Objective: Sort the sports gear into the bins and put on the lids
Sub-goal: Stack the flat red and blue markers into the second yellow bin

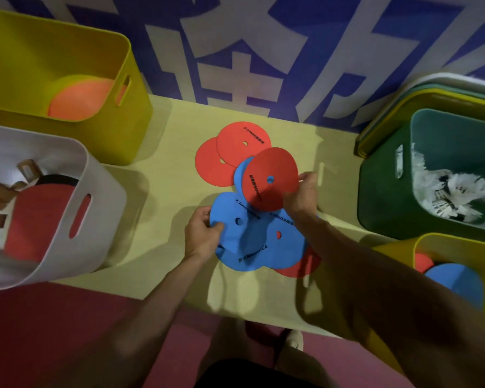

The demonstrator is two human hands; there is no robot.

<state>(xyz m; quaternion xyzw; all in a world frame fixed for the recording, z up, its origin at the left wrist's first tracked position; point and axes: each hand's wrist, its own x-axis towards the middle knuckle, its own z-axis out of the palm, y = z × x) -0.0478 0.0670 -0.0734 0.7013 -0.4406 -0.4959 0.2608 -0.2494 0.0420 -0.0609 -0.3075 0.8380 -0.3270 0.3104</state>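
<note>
Red and tilted up off the heap, the red disc (266,175) is pinched at its right rim between the thumb and fingers of the right hand (301,196), probably to peel it clear of the blue ones beneath. The left hand (200,233) pinches the left rim of a blue disc (235,219), seemingly to steady the blue stack. The heap lies mid-tabletop (165,135), with two more red discs (235,144) toward the far edge. The yellow bin (445,237) at the near right corner holds red and blue discs, so it looks the likely destination. The green bin (381,197) on the right edge holds shuttlecocks (454,191). The lids (431,91) are stacked behind it, none fitted yet.
</note>
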